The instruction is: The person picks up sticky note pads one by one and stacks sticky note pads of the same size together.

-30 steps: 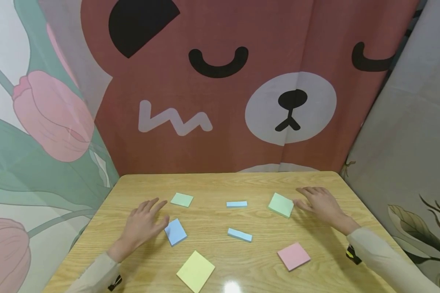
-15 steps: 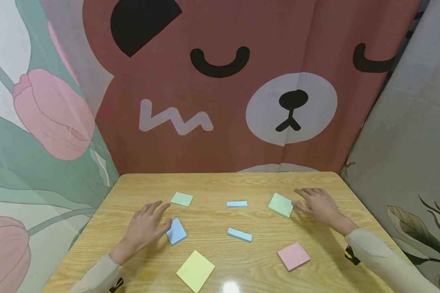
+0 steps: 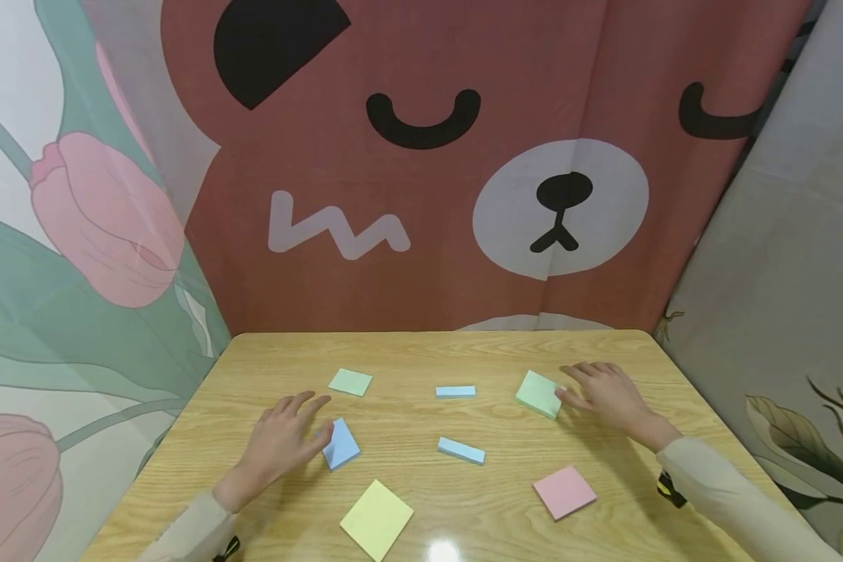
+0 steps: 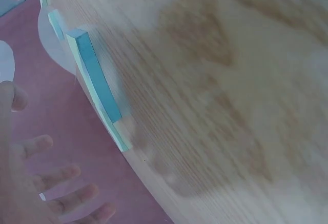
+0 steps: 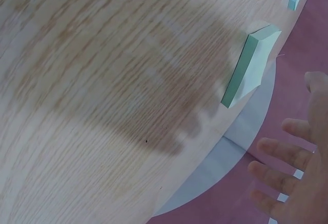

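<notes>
Presently, the left hand [image 3: 278, 441] and right hand [image 3: 607, 398] hover spread and empty beside the blue sticky-note pad [image 3: 343, 449] and thicker green pad [image 3: 537, 394] respectively, spaced across the table [image 3: 407, 355], apparently for separate access.

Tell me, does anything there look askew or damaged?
Nothing looks damaged or spilled. Slightly askew, though: the blue pad by the left hand and the green pad by the right hand sit turned, while the farther blue strip lies nearly parallel to the far edge of the table.
</notes>
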Available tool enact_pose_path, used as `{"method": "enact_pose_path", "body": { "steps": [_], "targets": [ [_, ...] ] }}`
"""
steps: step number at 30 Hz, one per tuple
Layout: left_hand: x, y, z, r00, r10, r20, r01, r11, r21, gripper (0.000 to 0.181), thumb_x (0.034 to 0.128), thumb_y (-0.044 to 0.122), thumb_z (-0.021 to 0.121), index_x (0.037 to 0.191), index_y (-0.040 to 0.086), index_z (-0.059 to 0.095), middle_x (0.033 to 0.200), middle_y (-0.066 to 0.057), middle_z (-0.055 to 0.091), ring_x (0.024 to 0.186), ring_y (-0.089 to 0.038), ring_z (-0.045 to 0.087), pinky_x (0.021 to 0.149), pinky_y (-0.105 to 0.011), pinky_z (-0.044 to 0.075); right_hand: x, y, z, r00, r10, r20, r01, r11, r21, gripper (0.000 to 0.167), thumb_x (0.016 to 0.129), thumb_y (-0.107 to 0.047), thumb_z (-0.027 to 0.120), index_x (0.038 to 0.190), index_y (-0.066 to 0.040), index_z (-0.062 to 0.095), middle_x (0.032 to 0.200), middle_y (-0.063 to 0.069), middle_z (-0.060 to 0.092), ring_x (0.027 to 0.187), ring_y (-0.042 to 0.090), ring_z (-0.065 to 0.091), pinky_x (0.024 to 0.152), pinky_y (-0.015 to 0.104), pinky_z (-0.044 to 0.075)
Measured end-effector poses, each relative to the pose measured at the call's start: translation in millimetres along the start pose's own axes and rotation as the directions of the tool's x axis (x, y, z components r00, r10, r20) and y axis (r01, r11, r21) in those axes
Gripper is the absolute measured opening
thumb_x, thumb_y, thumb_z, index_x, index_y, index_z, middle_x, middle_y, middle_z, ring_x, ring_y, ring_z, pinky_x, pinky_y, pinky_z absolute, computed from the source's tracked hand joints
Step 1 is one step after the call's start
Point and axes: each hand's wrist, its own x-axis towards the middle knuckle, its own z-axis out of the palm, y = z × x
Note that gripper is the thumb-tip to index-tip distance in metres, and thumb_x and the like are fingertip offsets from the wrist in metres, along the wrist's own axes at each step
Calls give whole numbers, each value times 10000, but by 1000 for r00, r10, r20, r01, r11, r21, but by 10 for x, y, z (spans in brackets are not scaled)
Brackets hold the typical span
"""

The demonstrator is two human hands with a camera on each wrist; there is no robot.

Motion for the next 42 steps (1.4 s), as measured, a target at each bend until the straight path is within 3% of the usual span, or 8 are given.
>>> {"method": "enact_pose_path", "body": {
  "steps": [7, 16, 32, 42],
  "targets": [
    [-9, 96, 13, 1000, 0, 26, 0, 1000, -2, 470, 906, 422, 638, 1279, 136, 661, 1248, -184, 617, 1079, -436, 592, 786, -601, 510, 4, -24, 22, 1000, -1, 23, 1, 1000, 6, 552, 968, -447, 606, 1346, -45, 596, 1274, 204, 612, 1145, 436, 565, 1003, 627, 371],
    [-17, 168, 73, 998, 60, -17, -60, 998, 0, 448, 885, 393, 649, 1245, 127, 678, 1207, -186, 640, 1033, -417, 615, 748, -583, 527, 20, -58, 57, 1000, -17, 14, 17, 1000, 3, 542, 952, -435, 636, 1321, -38, 615, 1232, 197, 632, 1110, 430, 584, 998, 619, 379],
    [-68, 241, 102, 995, 70, 75, -70, 998, -5, 464, 909, 404, 637, 1286, 132, 651, 1226, -169, 629, 1049, -410, 611, 756, -586, 529, 40, -71, 111, 1000, -27, 13, 28, 1000, -8, 538, 944, -435, 649, 1297, -29, 629, 1220, 196, 639, 1105, 432, 585, 971, 626, 397],
    [-105, 313, 119, 993, 90, 76, -89, 996, -10, 455, 896, 392, 652, 1284, 155, 648, 1208, -139, 629, 1030, -389, 617, 759, -578, 525, 53, -105, 153, 996, -74, -38, 74, 997, -21, 508, 922, -418, 683, 1250, -31, 659, 1168, 171, 664, 1059, 416, 610, 927, 616, 437]
  ]
}}
